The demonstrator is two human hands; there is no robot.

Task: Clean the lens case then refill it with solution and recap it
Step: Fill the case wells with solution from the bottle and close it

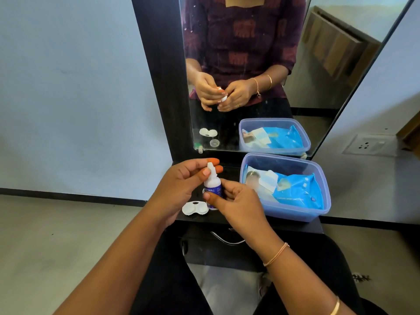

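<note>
A small white solution bottle with a blue label stands upright between my hands above the black shelf. My right hand grips its body. The fingers of my left hand pinch the white cap at its top. The white lens case, a double well without caps, lies on the shelf just left of the bottle's base. In the mirror's reflection a clear round cap lies behind the case; the bottle and my hands hide it on the shelf itself.
A blue plastic tub holding a blue wipes packet stands on the shelf's right half, close to my right hand. The mirror in a black frame rises behind the shelf. A wall socket sits at the right.
</note>
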